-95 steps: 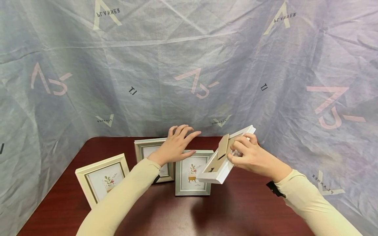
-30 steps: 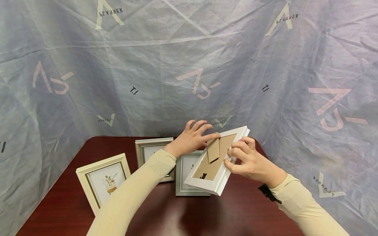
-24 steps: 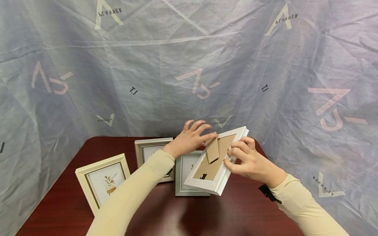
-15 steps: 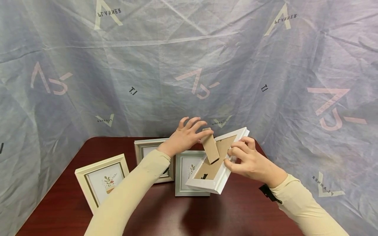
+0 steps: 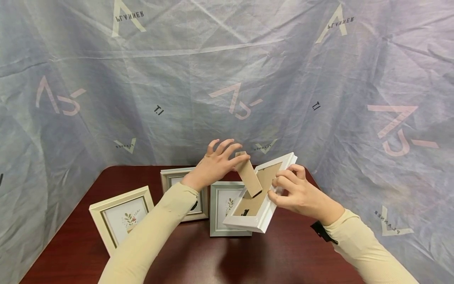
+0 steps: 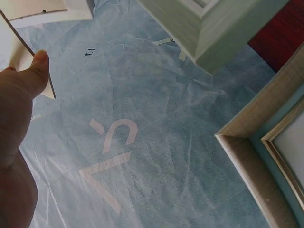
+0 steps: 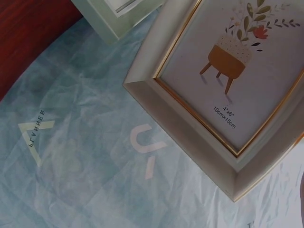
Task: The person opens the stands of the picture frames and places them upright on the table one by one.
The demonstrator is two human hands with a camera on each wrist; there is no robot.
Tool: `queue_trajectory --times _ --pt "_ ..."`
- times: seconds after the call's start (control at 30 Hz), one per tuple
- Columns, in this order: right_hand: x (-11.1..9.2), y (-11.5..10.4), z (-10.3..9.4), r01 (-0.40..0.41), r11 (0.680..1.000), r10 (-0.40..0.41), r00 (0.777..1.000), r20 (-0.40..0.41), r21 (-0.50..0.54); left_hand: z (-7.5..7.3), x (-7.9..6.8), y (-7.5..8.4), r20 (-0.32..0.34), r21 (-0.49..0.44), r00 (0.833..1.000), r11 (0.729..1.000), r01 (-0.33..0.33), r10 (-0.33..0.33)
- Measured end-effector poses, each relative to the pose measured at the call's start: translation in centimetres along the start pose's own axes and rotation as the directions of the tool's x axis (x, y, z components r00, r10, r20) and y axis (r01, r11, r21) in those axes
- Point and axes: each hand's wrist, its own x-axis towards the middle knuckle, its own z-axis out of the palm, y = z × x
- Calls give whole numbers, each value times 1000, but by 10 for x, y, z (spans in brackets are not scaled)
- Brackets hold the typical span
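Note:
A white picture frame (image 5: 264, 221) is held above the table, tilted, its brown backing board (image 5: 267, 179) toward the head camera. My right hand (image 5: 301, 193) grips its right edge. The frame's stand leg (image 5: 249, 175) is swung out from the backing, and my left hand (image 5: 214, 165) pinches the free end between thumb and finger. In the left wrist view the thumb (image 6: 39, 66) lies against the stand leg. The right wrist view has the white frame's front (image 7: 190, 142), with a potted plant print and a thin gold inner border; little of the right hand shows there.
A pale green picture frame (image 5: 214, 213) stands just behind the held one. A champagne-coloured frame (image 5: 166, 183) stands farther back, and a cream frame (image 5: 95, 209) is at the left, partly behind the left sleeve. Grey printed cloth (image 5: 191, 98) hangs around the dark red table (image 5: 198, 260).
My left hand reached the white frame's stand leg, took hold of it and pulled it out to the left, away from the backing. The right hand turned the back more toward the camera.

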Motion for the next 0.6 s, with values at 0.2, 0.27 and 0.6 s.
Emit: queue_trajectory --times 0.2,0.27,0.6 --pt "1 0 1 13 1000 -13 1000 1 -13 0 -1 1 32 1 999 1000 -1 1" --pt "1 0 2 17 1000 -17 1000 4 -16 0 -1 1 40 -6 999 1000 0 0" --pt "3 0 -1 7 999 -7 1000 -6 -41 -2 -4 -3 31 6 999 1000 23 -23"
